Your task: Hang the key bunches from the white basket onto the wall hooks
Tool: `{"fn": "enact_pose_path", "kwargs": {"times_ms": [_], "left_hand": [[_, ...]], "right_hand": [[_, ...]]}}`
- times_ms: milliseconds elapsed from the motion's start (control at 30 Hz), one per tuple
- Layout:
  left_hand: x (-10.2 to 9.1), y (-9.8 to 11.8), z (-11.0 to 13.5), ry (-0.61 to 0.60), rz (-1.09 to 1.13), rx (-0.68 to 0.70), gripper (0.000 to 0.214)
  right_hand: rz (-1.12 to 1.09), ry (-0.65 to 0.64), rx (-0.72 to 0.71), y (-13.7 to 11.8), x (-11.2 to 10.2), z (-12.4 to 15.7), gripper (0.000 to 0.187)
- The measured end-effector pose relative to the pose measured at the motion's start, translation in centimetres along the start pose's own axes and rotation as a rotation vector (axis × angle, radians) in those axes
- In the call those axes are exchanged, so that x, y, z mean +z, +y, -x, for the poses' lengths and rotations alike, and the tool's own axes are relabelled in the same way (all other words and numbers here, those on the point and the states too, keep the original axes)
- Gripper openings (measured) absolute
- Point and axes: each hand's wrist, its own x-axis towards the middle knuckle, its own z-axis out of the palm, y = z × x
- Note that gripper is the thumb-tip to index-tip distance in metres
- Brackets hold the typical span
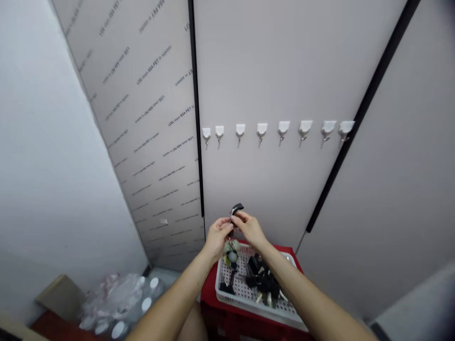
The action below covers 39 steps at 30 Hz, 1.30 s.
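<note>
Black plastic key fob [237, 208] — you are holding it up between your left grip [218, 237] and right grip [250, 229], both pinching narrow — above a white perforated plastic basket [256, 311] on a red crate [209, 290].

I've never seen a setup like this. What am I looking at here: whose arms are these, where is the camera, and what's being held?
There's no machine here. These are a person's own bare arms, and the single picture comes from a camera worn on their head, looking forward and down, so it shows roughly what they see. The left hand and right hand pinch together around a small black fob, with a beaded charm hanging below. Beneath them, a white perforated plastic basket sits on a red stand and holds dark keychain-like items. A row of white wall hooks runs across the panel ahead. Plastic bottles lie low on the left.
</note>
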Motion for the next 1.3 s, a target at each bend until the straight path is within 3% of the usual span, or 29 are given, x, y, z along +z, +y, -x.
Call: {"fn": "enact_pose_path", "kwargs": {"times_ms": [267, 400, 533, 733, 1000, 1167, 1300], "left_hand": [[2.6, 6.8, -1.0, -0.078, 0.056, 0.076, 0.027], [3.2, 9.6, -2.6, -0.030, 0.059, 0.187, 0.024], [3.2, 11.9, -4.7, 0.067, 0.023, 0.265, 0.021], [2.7, 14.0, -7.3, 0.208, -0.084, 0.289, 0.016], [2.1, 13.7, -9.0, 0.236, -0.208, 0.286, 0.015], [1.0, 13.3, -10.3, 0.332, -0.423, 0.383, 0.015], [0.5, 13.2, -10.6, 0.339, -0.512, 0.389, 0.022]], "right_hand": [[0.069, 0.149, -0.187, -8.3, 1.7, -4.5, 0.027], [0.267, 0.190, -0.347, -11.6, 3.2, -7.9, 0.026], [0.452, 0.237, -0.420, -13.4, 4.8, -11.0, 0.027], [0.618, 0.294, -0.356, -14.4, 6.4, -13.8, 0.028], [0.778, 0.360, -0.232, -14.1, 6.9, -15.0, 0.030], [0.867, 0.308, -0.262, -13.7, 6.6, -14.3, 0.034], [0.854, 0.218, -0.356, -12.4, 4.8, -11.9, 0.030]]}}
